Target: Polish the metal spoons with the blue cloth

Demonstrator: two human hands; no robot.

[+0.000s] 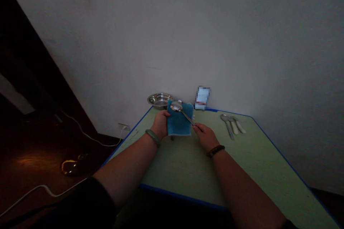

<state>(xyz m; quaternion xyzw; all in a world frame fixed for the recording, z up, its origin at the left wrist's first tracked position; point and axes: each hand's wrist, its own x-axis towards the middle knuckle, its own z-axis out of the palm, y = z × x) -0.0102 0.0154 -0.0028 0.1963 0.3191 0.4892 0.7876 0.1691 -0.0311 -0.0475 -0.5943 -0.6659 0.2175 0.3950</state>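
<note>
A blue cloth [179, 124] is spread over my left hand [160, 124], whose thumb grips its left edge; the other fingers are mostly hidden behind it. My right hand [206, 136] is closed on the handle end of a metal spoon [176, 106]. The spoon slants up to the left, its bowl in front of the upper part of the cloth. Just behind the cloth, to the left, stands a shiny metal bowl [158, 99], partly covered from view.
On the right of the green, blue-edged table [258, 157] lie a spoon [228, 127] and two pale-handled utensils [236, 125]. A phone-like screen [202, 97] leans against the wall at the back. White cables [88, 139] run at the left, by a wall socket [124, 126].
</note>
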